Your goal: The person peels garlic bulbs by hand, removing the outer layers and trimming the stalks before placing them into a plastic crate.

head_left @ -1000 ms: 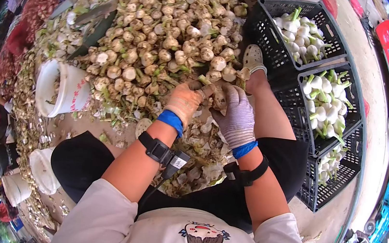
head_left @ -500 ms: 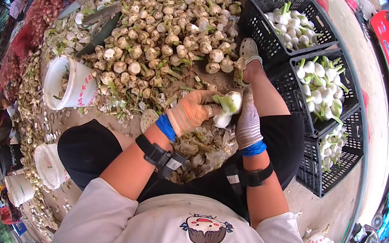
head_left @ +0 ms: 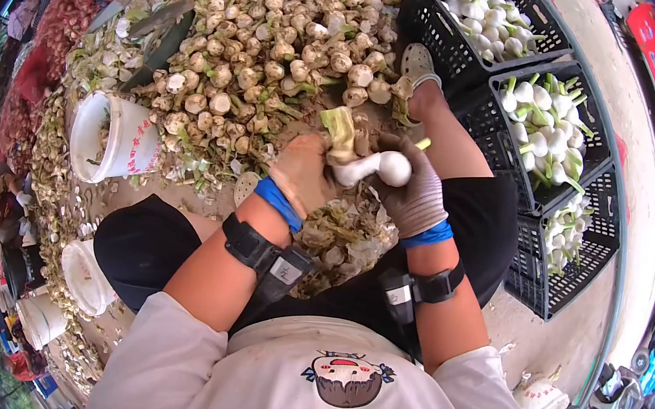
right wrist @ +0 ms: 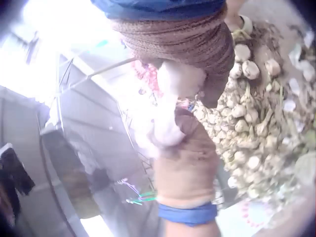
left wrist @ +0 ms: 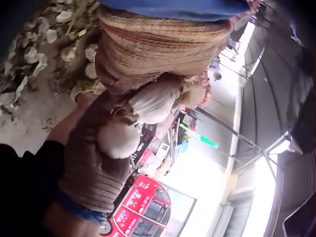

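Gloved and bent toward each other, both hands work over the lap. My right hand point(head_left: 418, 195) grips a smooth white garlic bulb point(head_left: 394, 168), whose cut green stem point(head_left: 423, 143) pokes out beyond the fingers. Between the hands, a white strip of garlic skin point(head_left: 352, 171) runs from the bulb to my left hand point(head_left: 303, 170), which holds it. A yellowish leafy piece point(head_left: 338, 131) sticks up beside the left fingers. In the left wrist view, the bulb point(left wrist: 118, 139) and the bulging skin point(left wrist: 155, 101) lie close together; the left fingertips are partly hidden.
A big heap of unpeeled garlic point(head_left: 273, 51) spreads ahead. Black crates point(head_left: 502, 177) of white garlic line the right side. At left stand a white bucket point(head_left: 129, 143) and another lower bucket point(head_left: 89, 277). Loose skins point(head_left: 347, 248) lie between the legs.
A dull, dirty bulb between the hands has given way to a white one. Its outer skin has been pulled toward the left hand, and the stem now points away at the right.
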`<state>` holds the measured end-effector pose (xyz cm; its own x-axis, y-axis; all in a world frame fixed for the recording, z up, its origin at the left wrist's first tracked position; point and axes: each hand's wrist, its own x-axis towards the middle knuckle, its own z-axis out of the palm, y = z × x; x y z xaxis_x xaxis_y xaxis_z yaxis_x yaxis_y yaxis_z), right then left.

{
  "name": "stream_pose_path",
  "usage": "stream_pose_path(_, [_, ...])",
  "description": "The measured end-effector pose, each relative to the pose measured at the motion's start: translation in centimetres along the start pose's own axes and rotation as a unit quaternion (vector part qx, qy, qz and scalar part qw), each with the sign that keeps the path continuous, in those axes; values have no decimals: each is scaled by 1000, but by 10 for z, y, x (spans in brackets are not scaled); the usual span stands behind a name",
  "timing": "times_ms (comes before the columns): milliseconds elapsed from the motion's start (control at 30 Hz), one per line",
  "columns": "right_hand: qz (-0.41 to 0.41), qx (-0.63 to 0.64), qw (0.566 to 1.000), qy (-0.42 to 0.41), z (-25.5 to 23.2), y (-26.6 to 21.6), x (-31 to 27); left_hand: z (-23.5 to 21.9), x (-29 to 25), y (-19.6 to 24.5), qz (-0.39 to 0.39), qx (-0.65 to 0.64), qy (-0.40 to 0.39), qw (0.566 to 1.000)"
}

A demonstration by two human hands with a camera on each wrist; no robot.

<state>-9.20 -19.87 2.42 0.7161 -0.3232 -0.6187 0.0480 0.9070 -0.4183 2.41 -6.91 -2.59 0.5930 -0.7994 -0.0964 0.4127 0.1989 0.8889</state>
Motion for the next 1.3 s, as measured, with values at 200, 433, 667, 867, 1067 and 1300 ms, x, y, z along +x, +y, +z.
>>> stream_pose_path(200, [24,186,982,37,14,-19,5,18,6,10,-24,81,-140,986])
stream_pose_path(433, [-189,328,891,-251,-25,-113,-26,19,64,-20,-212,649,-180,708])
stream_pose_path(667, [-123,-33,988,-88,-3,-65,31,-42,144,-136,-190,746,-109,629])
stream_pose_path(867, [-138,-518,826,176,-42,-13,78,-25,99,-120,30,580,-81,810])
stream_pose_path(1067, [-273,-601,747,76,-11,4,58,31,51,21,-79,228,95,966])
stream_pose_path(1300, [-427,-769,476,28,4,6,11,36,16,55,-194,152,158,956])
